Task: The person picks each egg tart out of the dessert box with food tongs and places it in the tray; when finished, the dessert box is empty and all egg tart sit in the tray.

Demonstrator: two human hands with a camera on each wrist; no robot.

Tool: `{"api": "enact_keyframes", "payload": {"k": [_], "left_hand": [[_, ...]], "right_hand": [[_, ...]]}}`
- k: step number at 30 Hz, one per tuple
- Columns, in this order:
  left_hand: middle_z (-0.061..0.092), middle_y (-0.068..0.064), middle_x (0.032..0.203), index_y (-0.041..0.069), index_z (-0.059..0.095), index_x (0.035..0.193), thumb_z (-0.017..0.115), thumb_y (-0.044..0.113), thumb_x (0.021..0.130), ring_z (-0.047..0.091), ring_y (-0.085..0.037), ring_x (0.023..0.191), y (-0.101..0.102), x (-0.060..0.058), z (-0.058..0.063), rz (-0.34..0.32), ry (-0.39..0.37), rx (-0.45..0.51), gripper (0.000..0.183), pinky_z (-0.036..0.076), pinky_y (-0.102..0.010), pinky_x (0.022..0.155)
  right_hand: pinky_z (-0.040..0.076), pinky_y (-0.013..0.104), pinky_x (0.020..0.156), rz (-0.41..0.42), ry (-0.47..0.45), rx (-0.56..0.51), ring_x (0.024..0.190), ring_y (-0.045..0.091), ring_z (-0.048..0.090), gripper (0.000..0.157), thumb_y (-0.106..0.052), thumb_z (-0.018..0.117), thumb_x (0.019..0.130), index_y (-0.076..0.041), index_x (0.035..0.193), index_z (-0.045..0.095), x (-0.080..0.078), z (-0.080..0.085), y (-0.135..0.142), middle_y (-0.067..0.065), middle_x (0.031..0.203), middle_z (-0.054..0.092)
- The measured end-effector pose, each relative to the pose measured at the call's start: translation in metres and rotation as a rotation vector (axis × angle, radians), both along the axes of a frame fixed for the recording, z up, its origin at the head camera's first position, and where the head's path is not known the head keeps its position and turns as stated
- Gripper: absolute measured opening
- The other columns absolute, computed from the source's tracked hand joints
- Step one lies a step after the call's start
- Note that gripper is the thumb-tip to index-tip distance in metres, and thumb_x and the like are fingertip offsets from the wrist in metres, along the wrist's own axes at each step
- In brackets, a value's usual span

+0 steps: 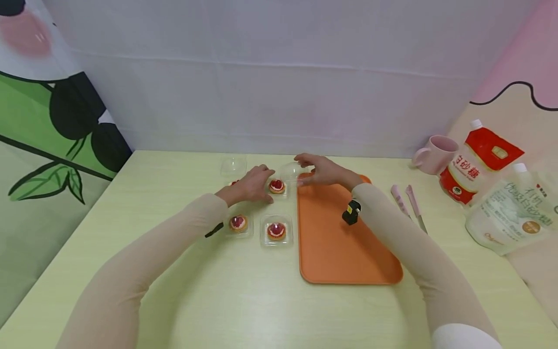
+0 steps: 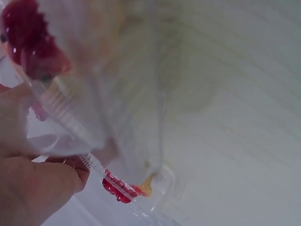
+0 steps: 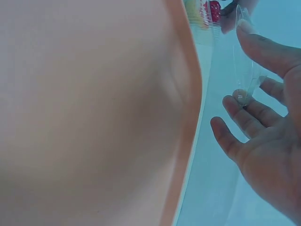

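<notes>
Four small red-topped tarts sit in clear plastic boxes left of the tray. My left hand (image 1: 250, 186) grips the left side of the back right box, whose tart (image 1: 276, 186) lies uncovered. The box's clear lid (image 1: 293, 170) stands raised on its right side. My right hand (image 1: 322, 170) pinches this lid (image 3: 242, 61) between thumb and fingers. Behind the left hand, another raised lid (image 1: 233, 166) belongs to a box whose tart is mostly hidden by that hand. Nearer me are a front left tart (image 1: 238, 223) and a front right tart (image 1: 276, 231).
An orange tray (image 1: 344, 257) lies under the right forearm. To its right are two pink-handled utensils (image 1: 413, 199). A pink mug (image 1: 437, 155), a red and white sugar bag (image 1: 472, 165) and a pale spouted pouch (image 1: 507, 211) stand at the right. A cloth wall (image 1: 261, 106) borders the table's back edge.
</notes>
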State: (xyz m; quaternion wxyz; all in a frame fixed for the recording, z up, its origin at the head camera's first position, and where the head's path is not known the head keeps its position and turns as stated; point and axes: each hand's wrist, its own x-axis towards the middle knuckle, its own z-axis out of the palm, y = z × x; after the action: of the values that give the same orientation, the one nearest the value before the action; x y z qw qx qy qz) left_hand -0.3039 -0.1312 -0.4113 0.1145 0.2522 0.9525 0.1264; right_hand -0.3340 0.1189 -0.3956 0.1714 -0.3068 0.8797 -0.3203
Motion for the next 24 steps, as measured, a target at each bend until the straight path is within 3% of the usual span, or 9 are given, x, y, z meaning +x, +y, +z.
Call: {"api": "enact_keyframes", "payload": {"k": [7,14,18,24], "left_hand": [[0.048,-0.024,0.140,-0.002,0.042,0.148,0.086,0.031,0.078,0.044,-0.037,0.129,0.001,0.001,0.004,-0.003,-0.009,-0.040,0.090,0.039,-0.048,0.109],[0.040,-0.020,0.146,0.013,0.035,0.155,0.086,0.046,0.075,0.034,-0.037,0.134,-0.006,0.001,0.013,-0.020,-0.019,-0.023,0.100,0.033,-0.056,0.106],[0.042,-0.020,0.144,0.013,0.039,0.152,0.080,0.041,0.083,0.036,-0.038,0.133,-0.012,-0.002,0.021,-0.009,0.048,0.074,0.085,0.033,-0.057,0.105],[0.047,-0.024,0.135,0.007,0.038,0.148,0.066,0.017,0.097,0.051,-0.041,0.123,-0.009,-0.005,0.029,-0.027,0.154,0.338,0.060,0.043,-0.052,0.104]], "right_hand": [[0.036,0.054,0.114,0.006,-0.036,-0.060,0.144,0.037,0.038,0.077,-0.021,0.075,0.090,-0.005,0.153,0.033,0.001,0.002,0.004,0.019,0.154,0.040],[0.036,0.053,0.114,0.003,-0.096,-0.144,0.147,0.036,0.035,0.074,-0.019,0.072,0.093,-0.010,0.155,0.033,0.001,0.005,0.005,0.017,0.160,0.034],[0.037,0.053,0.113,-0.020,-0.134,-0.213,0.144,0.036,0.040,0.070,-0.019,0.069,0.095,-0.010,0.154,0.034,-0.001,0.007,0.006,0.018,0.155,0.040],[0.039,0.056,0.111,-0.037,-0.236,-0.287,0.133,0.038,0.052,0.064,-0.028,0.060,0.099,-0.013,0.155,0.033,-0.001,0.011,0.004,0.022,0.146,0.050]]}}
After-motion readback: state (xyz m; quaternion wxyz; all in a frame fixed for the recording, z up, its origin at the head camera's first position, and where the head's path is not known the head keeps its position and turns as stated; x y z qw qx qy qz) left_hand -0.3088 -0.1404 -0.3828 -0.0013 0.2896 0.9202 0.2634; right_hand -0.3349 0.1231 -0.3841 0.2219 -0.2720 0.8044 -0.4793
